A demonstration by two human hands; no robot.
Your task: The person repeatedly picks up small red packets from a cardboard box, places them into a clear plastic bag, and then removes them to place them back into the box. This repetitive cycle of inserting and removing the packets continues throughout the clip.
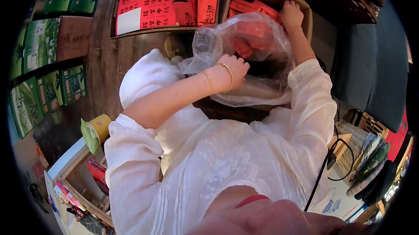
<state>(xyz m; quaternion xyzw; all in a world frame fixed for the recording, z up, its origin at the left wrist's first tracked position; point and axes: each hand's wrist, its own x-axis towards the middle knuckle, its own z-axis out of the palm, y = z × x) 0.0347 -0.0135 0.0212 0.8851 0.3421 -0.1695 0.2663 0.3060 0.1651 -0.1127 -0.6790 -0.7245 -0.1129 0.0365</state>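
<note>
My left hand (233,71), with gold bangles at the wrist, is closed at a crumpled clear plastic bag (203,45), over its dark opening. Red packets show through the bag's upper part. At the upper right, my right hand (291,14) has curled fingers on red wrapped packets (246,6) inside an open cardboard box (301,36), near its right wall. What exactly its fingertips grip is partly hidden.
A second box of red packets (157,10) sits upper left. Green cartons (37,47) stand on the wooden floor (104,56) at left. A yellow container (98,128) and wooden tray (83,182) are lower left, a wicker basket (351,147) right, dark padded panels (371,73) beyond.
</note>
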